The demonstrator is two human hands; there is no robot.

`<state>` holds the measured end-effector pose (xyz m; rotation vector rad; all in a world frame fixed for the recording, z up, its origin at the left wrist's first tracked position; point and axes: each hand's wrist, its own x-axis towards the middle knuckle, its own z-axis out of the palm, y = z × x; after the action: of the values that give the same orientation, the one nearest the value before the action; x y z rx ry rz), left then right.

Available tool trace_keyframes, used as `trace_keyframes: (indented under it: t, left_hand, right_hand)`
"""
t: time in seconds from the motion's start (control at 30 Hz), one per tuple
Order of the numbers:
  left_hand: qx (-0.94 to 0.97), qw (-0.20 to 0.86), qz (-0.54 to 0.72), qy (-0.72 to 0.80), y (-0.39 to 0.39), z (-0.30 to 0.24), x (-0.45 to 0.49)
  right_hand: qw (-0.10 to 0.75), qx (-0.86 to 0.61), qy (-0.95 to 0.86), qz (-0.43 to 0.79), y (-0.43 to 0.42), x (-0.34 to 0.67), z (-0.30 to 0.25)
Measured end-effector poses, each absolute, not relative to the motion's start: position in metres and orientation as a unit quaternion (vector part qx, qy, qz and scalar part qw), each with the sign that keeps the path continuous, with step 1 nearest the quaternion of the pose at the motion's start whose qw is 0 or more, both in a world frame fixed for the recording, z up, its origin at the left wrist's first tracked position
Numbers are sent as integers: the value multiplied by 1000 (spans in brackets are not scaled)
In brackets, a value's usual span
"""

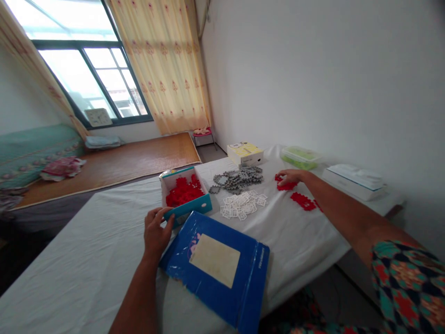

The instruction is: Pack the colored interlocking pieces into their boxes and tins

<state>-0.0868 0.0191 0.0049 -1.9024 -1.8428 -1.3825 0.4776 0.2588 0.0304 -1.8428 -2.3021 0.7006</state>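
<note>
My left hand [158, 232] grips the near left corner of a small teal box [190, 209], its fingers curled over the rim. Inside that open box lies a heap of red toothed plastic pieces [184, 189]. Across the table my right hand [290, 176] is closed on some red plastic pieces [287, 186] at the cloth; the fingertips are partly hidden. More red pieces [303, 201] lie flat beside it, under the forearm. Between my hands are a pile of grey toothed pieces [239, 178] and a pile of white square openwork pieces [241, 205].
A flat blue cardboard sheet [222, 306] with a beige panel rests at the table's near edge. Behind the piles stand a yellow-and-white box [245, 153], a clear tub with green contents [301, 157] and a white box [352, 181]. A wall borders the far side.
</note>
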Motion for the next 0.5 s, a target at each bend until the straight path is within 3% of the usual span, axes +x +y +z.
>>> trace_keyframes:
  t: [0.2, 0.4, 0.5]
  left_hand:
    - [-639, 78, -465, -607, 19, 4, -88]
    - [-637, 74, -463, -612, 19, 3, -88]
    - [-636, 75, -463, -612, 19, 3, -87]
  right_hand:
    - [84, -672, -671, 300, 255, 466, 14]
    - [94, -651, -610, 442, 246, 463, 12]
    - [115, -634, -622, 445, 239, 466, 14]
